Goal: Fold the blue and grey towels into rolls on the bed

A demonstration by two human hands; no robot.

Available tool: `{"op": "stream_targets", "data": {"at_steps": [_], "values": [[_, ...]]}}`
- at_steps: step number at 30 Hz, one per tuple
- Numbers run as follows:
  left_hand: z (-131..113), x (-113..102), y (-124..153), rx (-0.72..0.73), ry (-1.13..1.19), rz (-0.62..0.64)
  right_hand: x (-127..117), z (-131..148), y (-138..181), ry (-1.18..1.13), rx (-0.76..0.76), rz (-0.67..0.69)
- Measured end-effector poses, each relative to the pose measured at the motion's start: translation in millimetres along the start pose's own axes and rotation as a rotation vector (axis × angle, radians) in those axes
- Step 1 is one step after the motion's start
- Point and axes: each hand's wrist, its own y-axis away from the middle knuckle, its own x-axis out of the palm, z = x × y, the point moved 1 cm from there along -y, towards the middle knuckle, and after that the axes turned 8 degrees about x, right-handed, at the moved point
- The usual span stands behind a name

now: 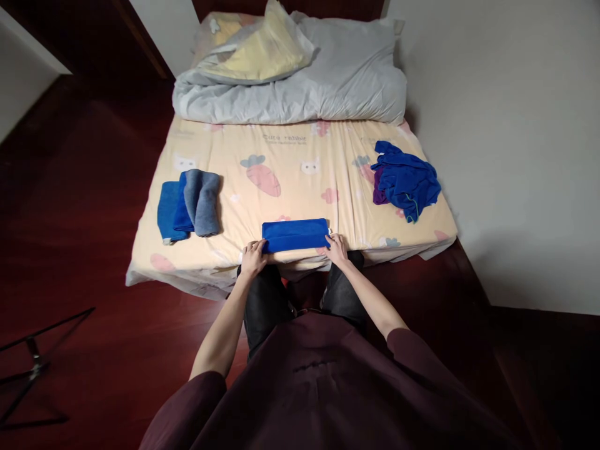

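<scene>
A folded blue cloth (295,234) lies as a narrow strip at the near edge of the bed (290,187), on a cream sheet printed with carrots and rabbits. My left hand (254,257) grips its left end with curled fingers. My right hand (336,248) pinches its right end. Both hands rest on the mattress edge, just in front of my knees.
Folded blue and grey cloths (190,205) are stacked at the bed's left side. A crumpled heap of blue and purple cloths (405,180) lies at the right. A grey duvet (300,87) and pillows fill the head end. White wall on the right, dark red floor (70,219) on the left.
</scene>
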Motion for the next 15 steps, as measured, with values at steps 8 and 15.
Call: {"op": "stream_targets", "data": {"at_steps": [8, 15], "values": [[-18.6, -10.9, -12.7, 0.128, -0.032, 0.037, -8.7, 24.6, 0.8, 0.179, -0.092, -0.086], [-3.0, -9.2, -17.4, 0.096, 0.079, 0.073, -14.9, 9.3, -1.0, 0.074, -0.167, -0.070]]}}
